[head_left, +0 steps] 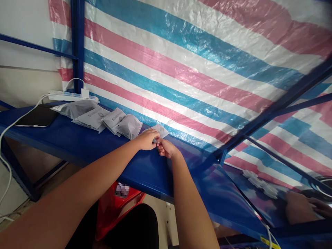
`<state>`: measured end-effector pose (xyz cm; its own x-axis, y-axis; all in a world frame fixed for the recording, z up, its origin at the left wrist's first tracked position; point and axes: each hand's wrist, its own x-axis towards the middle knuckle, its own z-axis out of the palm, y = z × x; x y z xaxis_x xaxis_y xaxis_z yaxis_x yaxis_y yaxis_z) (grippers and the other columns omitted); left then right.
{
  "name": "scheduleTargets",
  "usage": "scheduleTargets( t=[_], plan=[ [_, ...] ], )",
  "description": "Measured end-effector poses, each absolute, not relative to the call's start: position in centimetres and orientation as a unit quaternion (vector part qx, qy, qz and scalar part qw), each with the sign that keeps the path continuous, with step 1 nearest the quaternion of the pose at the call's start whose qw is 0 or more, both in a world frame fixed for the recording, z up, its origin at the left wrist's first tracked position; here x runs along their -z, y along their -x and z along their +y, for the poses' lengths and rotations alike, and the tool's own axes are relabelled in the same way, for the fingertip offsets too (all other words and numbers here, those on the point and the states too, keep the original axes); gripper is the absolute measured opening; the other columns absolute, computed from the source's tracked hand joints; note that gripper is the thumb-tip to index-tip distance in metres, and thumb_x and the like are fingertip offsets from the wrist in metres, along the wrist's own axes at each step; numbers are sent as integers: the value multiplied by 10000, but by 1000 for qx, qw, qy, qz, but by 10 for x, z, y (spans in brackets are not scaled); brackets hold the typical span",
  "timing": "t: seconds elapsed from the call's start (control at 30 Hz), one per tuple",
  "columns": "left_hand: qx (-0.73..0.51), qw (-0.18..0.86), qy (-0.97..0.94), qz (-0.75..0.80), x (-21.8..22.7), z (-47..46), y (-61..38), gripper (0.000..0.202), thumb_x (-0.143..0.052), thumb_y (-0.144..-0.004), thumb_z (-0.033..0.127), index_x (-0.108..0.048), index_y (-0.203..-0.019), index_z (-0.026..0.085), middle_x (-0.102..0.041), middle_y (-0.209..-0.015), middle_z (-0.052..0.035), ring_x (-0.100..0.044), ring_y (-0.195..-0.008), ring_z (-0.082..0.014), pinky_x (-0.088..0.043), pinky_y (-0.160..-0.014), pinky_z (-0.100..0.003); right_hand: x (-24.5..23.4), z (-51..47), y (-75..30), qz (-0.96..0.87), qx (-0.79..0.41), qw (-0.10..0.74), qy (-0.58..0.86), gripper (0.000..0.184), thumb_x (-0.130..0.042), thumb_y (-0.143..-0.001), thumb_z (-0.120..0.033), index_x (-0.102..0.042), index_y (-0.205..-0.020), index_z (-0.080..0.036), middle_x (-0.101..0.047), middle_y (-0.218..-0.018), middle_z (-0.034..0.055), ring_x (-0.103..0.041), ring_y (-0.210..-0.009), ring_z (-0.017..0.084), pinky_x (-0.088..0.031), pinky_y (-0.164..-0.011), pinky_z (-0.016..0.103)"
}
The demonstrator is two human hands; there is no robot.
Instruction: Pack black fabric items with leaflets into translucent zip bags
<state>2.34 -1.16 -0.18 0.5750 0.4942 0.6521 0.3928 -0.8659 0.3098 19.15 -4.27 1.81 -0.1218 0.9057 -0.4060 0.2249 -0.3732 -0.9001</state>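
Close together over the blue tabletop [103, 141], my left hand [147, 139] and my right hand [166, 148] meet with fingers closed. A small grey thing [155, 140] shows between the fingertips; it is too small and too covered to name. Just behind the hands lies a pale grey plastic pouch [162, 131], partly hidden by my left hand. To the left, several filled grey pouches, some with dark print, lie in an overlapping row, and the nearest pouch [131, 126] is beside my left wrist.
A tablet-like black device [37, 116] and a white power strip [70, 96] with cables occupy the left end. Striped plastic sheeting [181, 76] hangs behind on a blue frame. Below is a red stool [109, 207]. At right, another person's blurred hand [298, 207] is near pale packets [260, 183].
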Motion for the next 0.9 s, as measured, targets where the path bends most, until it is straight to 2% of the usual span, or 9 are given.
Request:
scheduleTargets(
  t=[0.1, 0.23, 0.6, 0.77, 0.9],
  plan=[
    [-394, 59, -878, 267, 2, -12, -24, 142, -614, -776, 114, -564, -867, 212, -652, -952, -37, -609, -931, -206, -473, -806, -323, -21, -43, -194, -458, -601, 295, 585, 304, -461, -906, -334, -398, -638, -207, -244, -481, -92, -183, -390, 53, -214, -361, 165],
    [-390, 38, -880, 269, 0, -13, -25, 94, -572, -839, 142, -561, -776, 212, -657, -866, -24, -609, -864, -196, -457, -750, -315, -20, -40, -197, -457, -586, 323, 587, 288, -504, -899, -303, -394, -650, -207, -254, -489, -93, -189, -404, 53, -217, -372, 160],
    [-382, -23, -892, 240, 1, -9, -32, 221, -521, -904, 111, -633, -735, 199, -682, -864, -40, -615, -886, -204, -475, -840, -339, -13, -35, -200, -467, -526, 405, 585, 256, -600, -853, -256, -438, -662, -201, -322, -502, -81, -246, -409, 49, -226, -366, 168],
    [-380, -20, -891, 245, -1, -12, -32, 236, -516, -917, 131, -633, -725, 202, -674, -871, -51, -613, -896, -217, -475, -856, -363, -10, -33, -200, -474, -486, 423, 600, 244, -585, -849, -233, -450, -649, -200, -347, -497, -69, -283, -397, 55, -256, -355, 186],
    [-375, -9, -896, 239, -4, -15, -32, 254, -509, -913, 123, -622, -701, 205, -653, -833, -50, -607, -861, -219, -474, -836, -375, -8, -30, -203, -477, -418, 429, 643, 265, -567, -880, -275, -449, -652, -208, -374, -482, -57, -324, -379, 71, -302, -355, 211]
  ],
)
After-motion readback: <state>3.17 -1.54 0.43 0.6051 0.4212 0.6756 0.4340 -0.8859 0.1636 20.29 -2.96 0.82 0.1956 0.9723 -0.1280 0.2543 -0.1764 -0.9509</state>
